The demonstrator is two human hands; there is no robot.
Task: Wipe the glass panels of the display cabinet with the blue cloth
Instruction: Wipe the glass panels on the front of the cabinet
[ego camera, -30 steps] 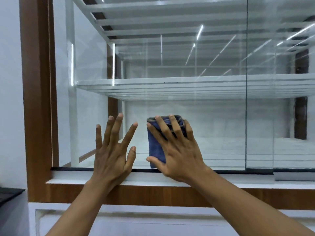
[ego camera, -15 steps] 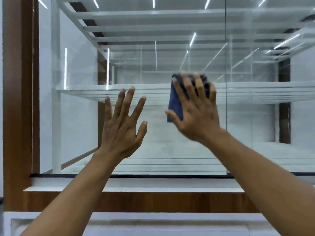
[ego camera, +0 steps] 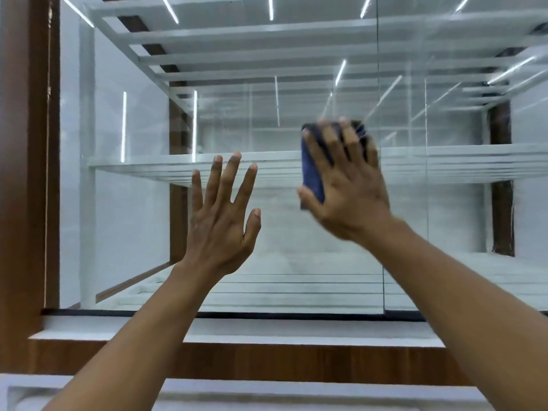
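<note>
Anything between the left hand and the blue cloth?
Head view: only bare glass panel separates left hand and blue cloth; right hand presses it.

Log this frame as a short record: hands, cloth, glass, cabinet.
right hand: flat, fingers spread, presses the blue cloth against the glass
blue cloth: folded, under the right palm, at shelf height
left hand: spread straight fingers, holds nothing; glass contact unclear
glass: front panel, vertical seam right of the blue cloth
cabinet frame: brown wood, left and below

Glossy glass panel (ego camera: 281, 232), matt blue cloth (ego camera: 311, 170), wood frame (ego camera: 23, 173)
</note>
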